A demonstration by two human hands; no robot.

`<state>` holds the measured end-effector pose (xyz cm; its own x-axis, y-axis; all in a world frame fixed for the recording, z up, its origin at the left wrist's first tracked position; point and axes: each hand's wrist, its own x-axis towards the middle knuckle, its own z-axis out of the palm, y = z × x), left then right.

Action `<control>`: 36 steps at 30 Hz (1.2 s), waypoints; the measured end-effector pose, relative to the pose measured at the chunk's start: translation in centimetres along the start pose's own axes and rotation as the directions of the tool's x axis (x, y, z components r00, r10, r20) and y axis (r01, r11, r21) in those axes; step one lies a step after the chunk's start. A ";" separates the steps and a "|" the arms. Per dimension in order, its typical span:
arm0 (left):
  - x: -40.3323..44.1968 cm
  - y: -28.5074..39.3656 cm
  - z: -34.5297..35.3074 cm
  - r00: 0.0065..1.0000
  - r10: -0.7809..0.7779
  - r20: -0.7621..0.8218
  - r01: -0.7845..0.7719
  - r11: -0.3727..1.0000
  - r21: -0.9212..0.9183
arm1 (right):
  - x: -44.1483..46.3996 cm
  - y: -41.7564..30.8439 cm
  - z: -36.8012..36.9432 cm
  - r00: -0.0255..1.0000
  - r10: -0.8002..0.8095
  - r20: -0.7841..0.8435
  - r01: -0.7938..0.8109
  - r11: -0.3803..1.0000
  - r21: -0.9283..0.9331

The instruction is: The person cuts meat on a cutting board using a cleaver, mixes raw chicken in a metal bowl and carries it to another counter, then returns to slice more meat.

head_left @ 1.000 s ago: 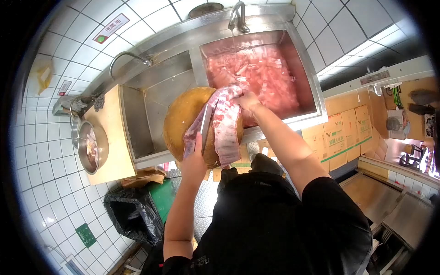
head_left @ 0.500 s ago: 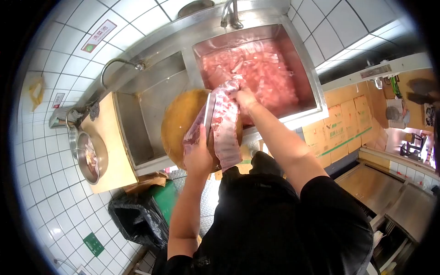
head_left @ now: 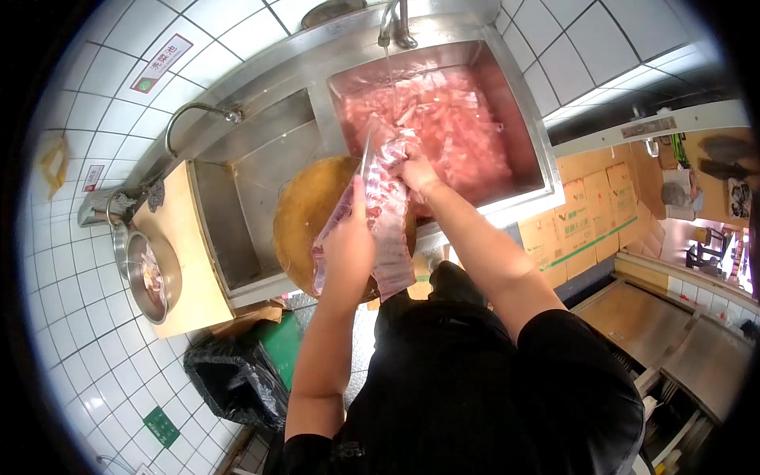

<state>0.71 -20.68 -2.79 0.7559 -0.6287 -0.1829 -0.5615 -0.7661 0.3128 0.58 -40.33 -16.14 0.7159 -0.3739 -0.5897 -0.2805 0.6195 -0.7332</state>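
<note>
A rack of raw ribs point(head_left: 391, 257) lies over a round wooden chopping block point(head_left: 302, 218), its far end reaching toward the filled sink. My left hand point(head_left: 352, 241) is closed around a knife point(head_left: 367, 152), whose handle is hidden in the grip. The blade points away from me and lies along the left part of the ribs near their far end. My right hand point(head_left: 417, 172) grips the far right edge of the rack with bent fingers. Just beyond it, cut rib pieces point(head_left: 455, 119) sit in reddish water.
A tap point(head_left: 386, 36) runs into the right sink basin point(head_left: 518, 119). Left of the block is another basin point(head_left: 273, 142). A metal bowl point(head_left: 168, 277) with meat scraps stands on the wooden board point(head_left: 194, 261). Below is a black-lined bin point(head_left: 237, 380); cardboard boxes point(head_left: 586, 218) are at right.
My left hand has pushed the knife forward along the rack, toward its far end. My right hand keeps hold of the ribs, shifted slightly. The camera view has moved a little.
</note>
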 end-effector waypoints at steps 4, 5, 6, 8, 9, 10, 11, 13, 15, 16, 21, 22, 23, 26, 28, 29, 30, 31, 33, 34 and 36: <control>6.6 2.0 0.2 0.996 -0.079 0.047 0.076 0.995 0.062 | 0.9 1.4 0.0 0.996 -0.086 0.039 0.089 0.993 -0.083; 7.5 2.2 0.4 0.996 -0.080 0.033 0.079 0.995 0.054 | 0.7 1.5 -0.2 0.995 -0.101 0.025 0.102 0.994 -0.048; 7.7 2.5 0.1 0.993 -0.100 0.058 0.097 0.994 0.046 | -0.2 1.3 -0.1 0.993 -0.117 0.011 0.117 0.993 -0.014; 7.8 2.6 -0.7 0.983 -0.141 0.115 0.137 0.990 0.041 | -1.8 0.3 -0.1 0.993 -0.119 -0.024 0.120 0.993 0.018; 7.1 2.6 -1.4 0.972 -0.184 0.147 0.180 0.983 0.043 | -2.0 0.4 -0.5 0.992 -0.124 -0.008 0.124 0.987 0.098; 5.6 2.6 -2.1 0.957 -0.226 0.180 0.221 0.974 0.047 | -2.0 0.6 -1.0 0.992 -0.129 0.005 0.125 0.976 0.180; 3.9 2.2 -2.5 0.939 -0.268 0.215 0.262 0.963 0.053 | -2.2 1.0 -1.6 0.991 -0.132 0.016 0.123 0.958 0.260; 0.2 -0.5 -0.5 0.967 -0.226 0.117 0.228 0.974 -0.001 | -3.7 0.5 -3.2 0.985 -0.168 0.037 0.154 0.958 0.240; -2.4 -2.9 0.5 0.966 -0.251 0.067 0.253 0.967 -0.038 | -7.4 -2.2 -3.8 0.975 -0.217 0.048 0.191 0.927 0.322; -3.4 -3.9 0.6 0.953 -0.293 0.075 0.297 0.954 -0.044 | -8.7 -3.2 -4.6 0.978 -0.166 0.127 0.106 0.918 0.383; -4.9 -4.5 -3.8 0.858 -0.472 0.202 0.505 0.846 -0.170 | -9.0 -5.6 -2.7 0.934 -0.144 0.326 0.067 0.970 0.235; -4.7 -5.2 -3.7 0.882 -0.459 0.107 0.469 0.878 -0.100 | -8.4 -5.8 -1.0 0.918 -0.139 0.370 0.074 0.980 0.186; -4.3 -6.4 -3.1 0.892 -0.444 0.079 0.449 0.892 -0.058 | -7.3 -6.0 0.8 0.906 -0.155 0.394 0.126 0.987 0.098; -3.1 -9.0 -2.3 0.921 -0.390 0.000 0.390 0.920 0.032 | -2.7 -4.5 6.2 0.874 -0.232 0.427 0.371 0.886 -0.279; -2.7 -9.3 -2.5 0.929 -0.365 -0.054 0.367 0.930 0.025 | -2.2 -3.6 7.9 0.818 -0.286 0.499 0.550 0.643 -0.533; -2.6 -9.7 -2.4 0.930 -0.361 -0.070 0.362 0.932 0.004 | -2.3 -3.1 8.2 0.818 -0.280 0.502 0.571 0.499 -0.653; -2.6 -10.1 -2.2 0.931 -0.355 -0.083 0.355 0.935 -0.017 | -3.1 -2.8 8.4 0.821 -0.273 0.502 0.570 0.336 -0.750; -2.9 -10.4 -2.0 0.932 -0.351 -0.095 0.348 0.936 -0.041 | -4.6 -1.7 8.0 0.784 -0.428 0.450 0.574 0.225 -0.787; -3.7 -10.7 -1.7 0.932 -0.357 -0.069 0.353 0.934 -0.058 | -9.0 0.7 5.9 0.610 -0.701 0.368 0.519 0.003 -0.855; -4.0 -10.7 -1.6 0.933 -0.355 -0.053 0.352 0.934 -0.064 | -11.8 1.7 4.5 0.667 -0.681 0.304 0.484 0.086 -0.871; -5.2 -8.6 -3.6 0.911 -0.408 0.064 0.413 0.897 -0.159 | -16.0 4.3 1.3 0.809 -0.566 0.161 0.336 0.221 -0.916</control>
<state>2.82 -10.40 -1.20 0.8957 -0.2690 -0.3541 -0.1383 -0.9254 0.3530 -11.22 -30.80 -9.37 0.8404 -0.5419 -0.0077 -0.4065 -0.6210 -0.6701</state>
